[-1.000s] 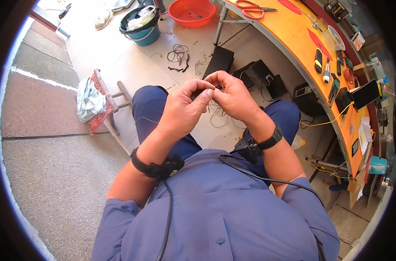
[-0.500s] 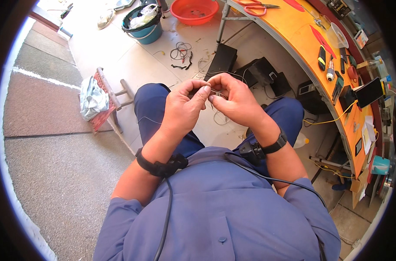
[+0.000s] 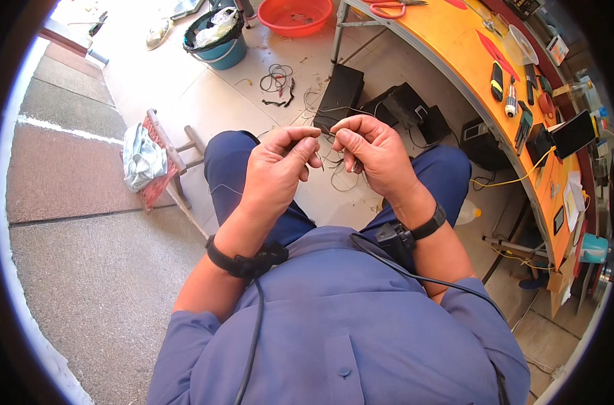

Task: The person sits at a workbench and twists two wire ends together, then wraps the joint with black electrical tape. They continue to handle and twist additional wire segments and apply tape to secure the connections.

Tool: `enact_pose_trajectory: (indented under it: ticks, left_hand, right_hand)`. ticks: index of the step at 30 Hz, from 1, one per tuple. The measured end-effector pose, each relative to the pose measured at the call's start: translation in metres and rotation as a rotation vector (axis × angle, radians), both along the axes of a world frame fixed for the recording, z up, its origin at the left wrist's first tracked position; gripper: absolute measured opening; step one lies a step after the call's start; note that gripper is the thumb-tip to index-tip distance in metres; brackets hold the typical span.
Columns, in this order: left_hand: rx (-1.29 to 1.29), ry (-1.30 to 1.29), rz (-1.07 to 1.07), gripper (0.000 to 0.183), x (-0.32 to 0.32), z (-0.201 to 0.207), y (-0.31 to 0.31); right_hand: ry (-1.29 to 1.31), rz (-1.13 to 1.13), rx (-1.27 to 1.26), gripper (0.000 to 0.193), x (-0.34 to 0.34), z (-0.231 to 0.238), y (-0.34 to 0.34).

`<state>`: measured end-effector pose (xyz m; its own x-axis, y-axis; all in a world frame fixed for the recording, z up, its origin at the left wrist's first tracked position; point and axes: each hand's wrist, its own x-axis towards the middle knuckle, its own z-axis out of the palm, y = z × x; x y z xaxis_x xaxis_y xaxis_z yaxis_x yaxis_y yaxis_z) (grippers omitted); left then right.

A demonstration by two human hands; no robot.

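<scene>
My left hand is closed in a pinch, thumb against forefinger, on a thin wire whose end hangs below the fingertips. Facing it across a small gap, my right hand is also closed. Between its thumb and forefinger is a small dark metal tool, pointing toward the left fingertips. Most of that tool is hidden in the fingers, so its exact kind does not show. Both hands are raised over the space between my knees. A thin strand also lies across my left thigh.
An orange workbench curves along the right, bearing scissors, a yellow-black cutter and a screwdriver. Black boxes and loose cable lie on the floor ahead. Beyond are a lined bucket and red basin; a stool stands left.
My hands have drawn slightly apart, and the fingertips that met now have a gap between them. A dark tool tip now shows at my right fingers.
</scene>
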<state>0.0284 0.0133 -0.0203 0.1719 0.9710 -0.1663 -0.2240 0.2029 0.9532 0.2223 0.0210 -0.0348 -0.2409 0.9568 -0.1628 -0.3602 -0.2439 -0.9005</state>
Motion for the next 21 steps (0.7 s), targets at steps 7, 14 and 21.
enact_pose_trajectory:
  ticks: [7, 14, 21]
  left_hand:
    - [-0.009, -0.04, -0.093, 0.018, 0.0021, 0.0009, -0.0011]
    - [-0.013, -0.003, -0.134, 0.016, 0.0028, 0.0009, -0.0014]
    - [-0.029, 0.016, -0.14, 0.016, 0.0031, 0.0017, -0.0024]
  right_hand:
    - [0.043, 0.04, 0.058, 0.017, 0.0007, -0.0004, -0.002]
    - [-0.033, 0.026, 0.088, 0.017, 0.0032, 0.0027, -0.0049]
    - [-0.077, 0.044, 0.118, 0.018, 0.0052, 0.0039, -0.0074]
